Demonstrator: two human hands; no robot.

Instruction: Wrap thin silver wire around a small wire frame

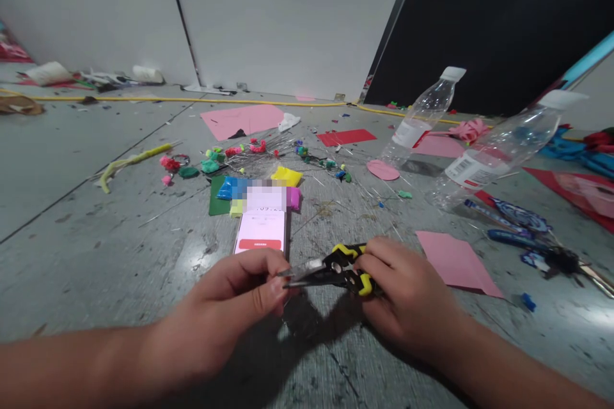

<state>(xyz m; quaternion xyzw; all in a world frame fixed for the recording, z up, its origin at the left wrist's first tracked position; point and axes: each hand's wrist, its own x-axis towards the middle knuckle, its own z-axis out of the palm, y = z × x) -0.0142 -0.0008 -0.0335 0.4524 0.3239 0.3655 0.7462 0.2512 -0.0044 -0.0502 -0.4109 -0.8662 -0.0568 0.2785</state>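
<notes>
The left hand [230, 307] is narrow, thumb and forefinger closed together at the tips of the pliers [343, 270]; whatever small thing it pinches there is hidden. The right hand [407, 294] holds the pliers, its fingers wrapped around the black-and-yellow handles, with the tool's nose pointing toward the left hand. A small whitish, partly clear piece [314, 264] shows along the upper side of the nose; whether it is gripped I cannot tell.

Just beyond the left hand lies a phone [261, 227] with its screen lit. Around its far end are a blue packet [230, 188], a yellow packet [286, 176], a magenta packet [295, 199] and a dark green sheet [219, 199]. Farther out, thin wires with red, teal and green tufts [211, 161] are scattered over the grey floor [119, 255]. A yellow-green stem [139, 156] lies to their left.

To the right of the phone, past the pliers, are a pink sheet [458, 262] and a tool with a blue handle [515, 239]. Behind these, 2 clear bottles [508, 147] with white caps stand tilted in the view. A red strip [346, 137] and a large pink sheet [242, 120] lie nearer the white wall [288, 19].
</notes>
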